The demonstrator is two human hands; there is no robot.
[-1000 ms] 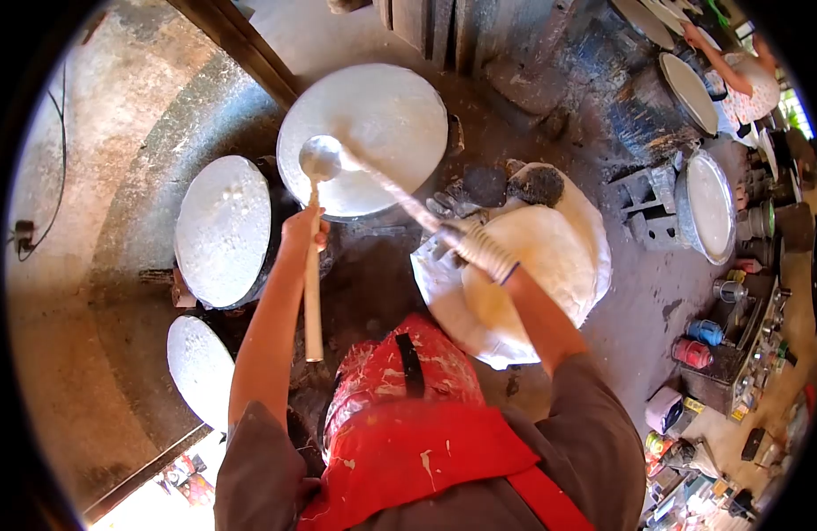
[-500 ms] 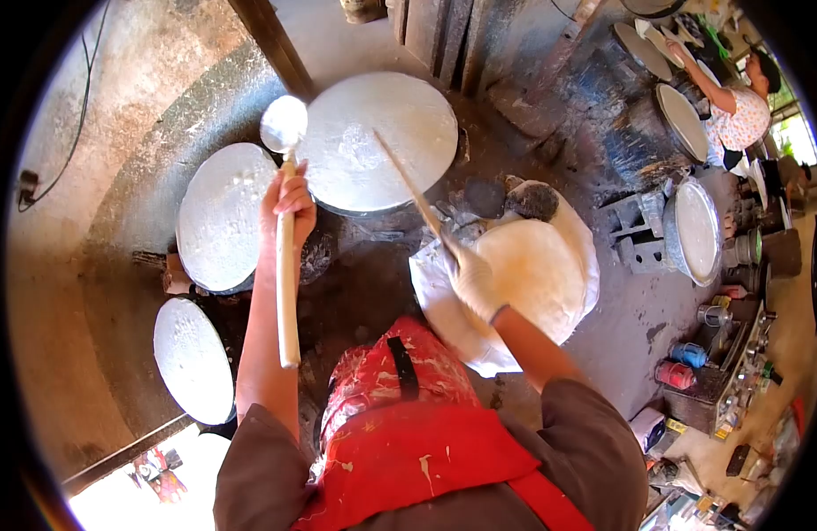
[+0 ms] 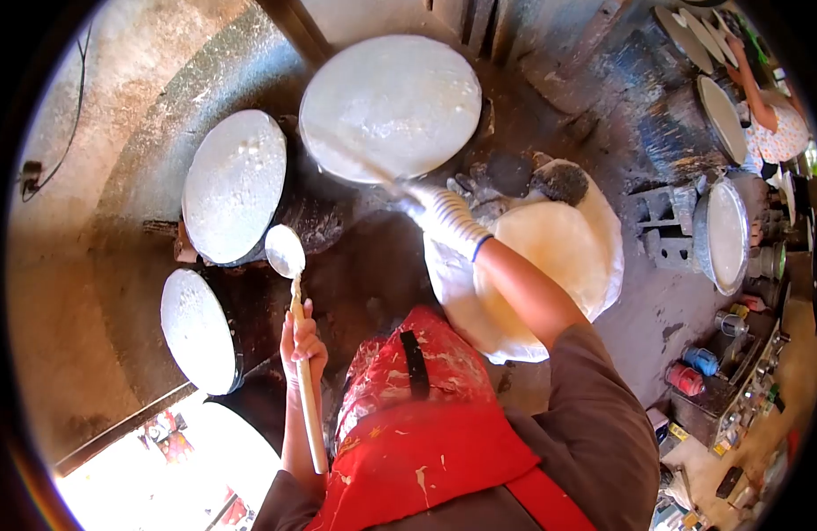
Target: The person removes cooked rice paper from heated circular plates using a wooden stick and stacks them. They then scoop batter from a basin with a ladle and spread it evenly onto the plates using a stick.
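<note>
My left hand (image 3: 304,343) is wrapped round the pale wooden handle of a ladle (image 3: 285,251), its round bowl pointing up and away from me. My right hand (image 3: 446,219), in a white striped glove, is closed on a thin wooden stick (image 3: 360,159), blurred by motion. The stick's far end reaches over the front of a large round pan (image 3: 400,97) with a white surface. Beneath my right forearm lies a round, pale flat sheet (image 3: 550,243) in a white-cloth-lined container (image 3: 606,208).
Two more round white-topped pans, one farther (image 3: 234,186) and one nearer (image 3: 198,332), stand at left. On the right are concrete blocks (image 3: 670,226), a metal-rimmed basin (image 3: 727,237) and jars on a low bench (image 3: 705,403). Another person (image 3: 773,128) works beside pans at upper right.
My left hand and the ladle have come down toward me, away from the large pan. My right hand with the stick has moved forward and left, and the stick now points lower.
</note>
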